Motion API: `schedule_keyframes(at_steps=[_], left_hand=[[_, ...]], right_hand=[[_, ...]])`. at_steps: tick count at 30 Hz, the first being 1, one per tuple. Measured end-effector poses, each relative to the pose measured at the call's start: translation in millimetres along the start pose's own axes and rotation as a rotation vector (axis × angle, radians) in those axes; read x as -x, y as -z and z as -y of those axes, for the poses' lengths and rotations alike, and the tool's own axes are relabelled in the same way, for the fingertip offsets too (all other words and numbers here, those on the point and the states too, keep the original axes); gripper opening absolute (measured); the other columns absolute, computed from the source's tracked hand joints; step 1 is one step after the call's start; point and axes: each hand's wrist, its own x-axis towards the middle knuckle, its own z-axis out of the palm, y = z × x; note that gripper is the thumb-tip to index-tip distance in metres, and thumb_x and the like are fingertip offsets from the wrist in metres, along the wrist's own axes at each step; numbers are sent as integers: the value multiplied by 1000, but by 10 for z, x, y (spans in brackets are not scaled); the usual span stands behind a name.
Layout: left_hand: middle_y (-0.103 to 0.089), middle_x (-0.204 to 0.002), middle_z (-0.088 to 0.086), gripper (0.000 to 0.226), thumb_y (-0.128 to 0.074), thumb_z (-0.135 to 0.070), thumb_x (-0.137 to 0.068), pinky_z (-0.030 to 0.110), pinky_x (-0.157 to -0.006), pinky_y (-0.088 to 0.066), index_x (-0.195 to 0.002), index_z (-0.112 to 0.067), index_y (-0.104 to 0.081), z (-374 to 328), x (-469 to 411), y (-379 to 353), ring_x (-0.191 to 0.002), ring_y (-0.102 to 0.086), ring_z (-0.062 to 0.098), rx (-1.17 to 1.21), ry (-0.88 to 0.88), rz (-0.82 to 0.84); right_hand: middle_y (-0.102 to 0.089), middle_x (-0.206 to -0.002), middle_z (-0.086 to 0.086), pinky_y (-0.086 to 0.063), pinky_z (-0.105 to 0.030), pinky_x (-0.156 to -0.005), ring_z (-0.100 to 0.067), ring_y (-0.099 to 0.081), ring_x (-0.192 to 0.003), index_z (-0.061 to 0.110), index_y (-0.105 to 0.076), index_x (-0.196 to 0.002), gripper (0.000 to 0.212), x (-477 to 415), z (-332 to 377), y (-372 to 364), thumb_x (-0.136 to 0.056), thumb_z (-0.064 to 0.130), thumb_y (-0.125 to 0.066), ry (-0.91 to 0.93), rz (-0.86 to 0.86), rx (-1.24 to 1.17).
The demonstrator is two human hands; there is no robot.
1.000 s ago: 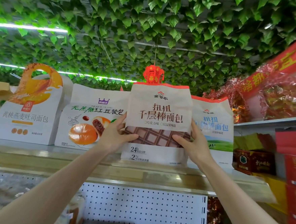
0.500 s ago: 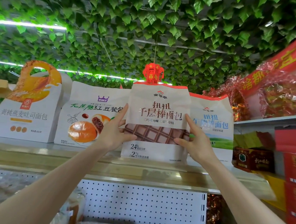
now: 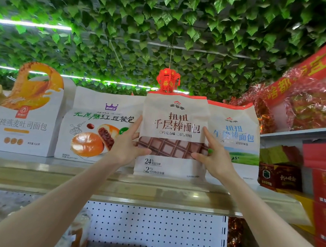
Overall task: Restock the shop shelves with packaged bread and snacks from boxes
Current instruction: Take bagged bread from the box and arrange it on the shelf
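Observation:
A white paper bag of chocolate twist bread (image 3: 175,116), red along its top and printed with a brown chocolate grid, stands upright on the top shelf (image 3: 153,192). My left hand (image 3: 126,146) holds its left edge, thumb across the front and index finger stretched up the side. My right hand (image 3: 213,157) holds the right edge the same way. Right behind it stands a similar bag with blue lettering (image 3: 236,136), partly hidden by the bag and my right hand.
A red-bean bun bag (image 3: 100,130) and a yellow-peach toast box (image 3: 23,123) stand to the left on the same shelf. Red boxes (image 3: 325,183) and red cellophane packs (image 3: 310,106) fill the right shelving. A red lantern (image 3: 168,81) hangs above. White pegboard (image 3: 150,232) backs the shelf below.
The chocolate bag stays upright between both hands at nearly the same spot. My index fingers have stretched further up along its edges.

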Motion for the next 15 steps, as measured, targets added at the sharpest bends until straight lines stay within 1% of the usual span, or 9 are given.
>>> schedule_keyframes(at_steps=[2,3,4,6,8,11,13,14,15], left_hand=[[-46,-142,1,108,-79,1,-75,38,-103,-46,-150,-42,-13,10,-26,-14,-126,-53,27,-4,5,2],[-46,-140,-1,107,-78,1,-75,35,-102,-46,-151,-40,-14,13,-36,-23,-126,-53,27,-8,9,2],[-46,-142,2,106,-78,2,-76,33,-101,-46,-152,-38,-14,17,-48,-31,-127,-52,26,-12,11,1],[-48,-143,6,105,-77,2,-76,30,-98,-46,-152,-34,-16,33,-76,-43,-127,-52,26,-18,17,2],[-51,-140,6,104,-77,4,-75,27,-95,-47,-152,-33,-17,56,-109,-50,-126,-54,25,-16,25,7],[-51,-140,6,104,-77,4,-75,28,-97,-46,-152,-32,-18,75,-150,-57,-127,-51,21,-30,34,21],[-50,-141,8,103,-76,4,-76,21,-93,-44,-153,-30,-18,80,-168,-66,-127,-47,11,-42,31,29],[-50,-141,8,103,-76,5,-76,18,-91,-42,-153,-30,-18,82,-178,-65,-128,-45,10,-51,30,30],[-49,-142,9,103,-77,4,-76,18,-91,-42,-153,-29,-18,91,-193,-70,-129,-44,10,-60,30,31]], right_hand=[[-44,-143,10,-38,-20,-88,-22,-56,-115,35,-26,-151,89,-13,1,-2,-82,11,-76,-4,5,1],[-43,-145,9,-38,-20,-89,-18,-56,-108,35,-26,-151,89,-18,0,-4,-82,11,-76,-4,9,-1],[-43,-146,8,-38,-20,-90,-13,-53,-101,35,-26,-151,88,-22,5,-5,-82,11,-76,-6,14,-3],[-44,-145,5,-40,-22,-94,-8,-48,-96,35,-27,-150,88,-33,10,-9,-81,11,-76,-12,23,-6],[-47,-145,2,-40,-21,-94,-6,-47,-97,35,-27,-150,88,-48,9,-15,-82,10,-76,-26,30,-3],[-50,-142,-4,-35,-14,-85,-7,-49,-100,34,-26,-150,87,-67,10,-22,-82,11,-75,-39,36,22],[-48,-144,-7,-33,-11,-79,-12,-54,-110,34,-26,-151,86,-79,9,-25,-83,12,-75,-48,42,36],[-47,-144,-8,-32,-10,-77,-13,-54,-113,34,-25,-151,87,-84,14,-21,-83,12,-75,-51,45,41],[-48,-144,-8,-31,-9,-75,-10,-53,-110,34,-25,-151,87,-94,7,-21,-83,12,-75,-51,50,45]])
